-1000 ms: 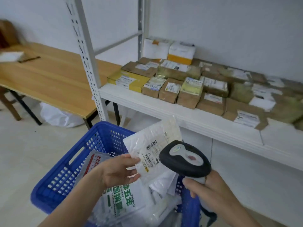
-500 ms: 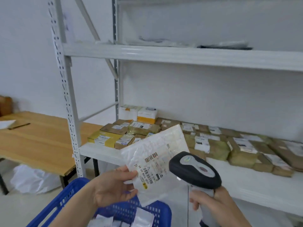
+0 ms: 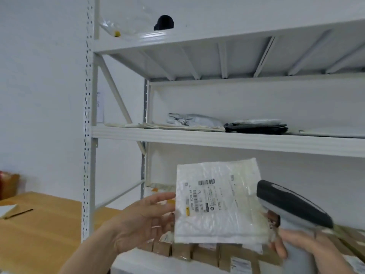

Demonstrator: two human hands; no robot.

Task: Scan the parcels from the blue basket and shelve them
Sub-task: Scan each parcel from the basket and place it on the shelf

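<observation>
My left hand [image 3: 142,218] holds a flat white plastic parcel [image 3: 219,202] by its left edge, thumb on the front, fingers behind it. The parcel's barcode label faces me. My right hand [image 3: 296,244] grips the handle of a black and grey barcode scanner [image 3: 292,206], whose head sits just right of the parcel. The blue basket is out of view. The white metal shelf unit [image 3: 217,138] stands behind the parcel, its middle shelf a little above it.
Soft grey, cream and black parcels [image 3: 197,122] lie on the middle shelf. Several brown boxes [image 3: 181,252] fill the lower shelf below my hands. A clear bag and a dark object [image 3: 164,22] sit on the top shelf. A wooden table [image 3: 39,230] stands at the left.
The view has tilted up from the basket to the upper shelves. My left hand has raised the parcel toward the middle shelf, and the scanner has risen alongside it.
</observation>
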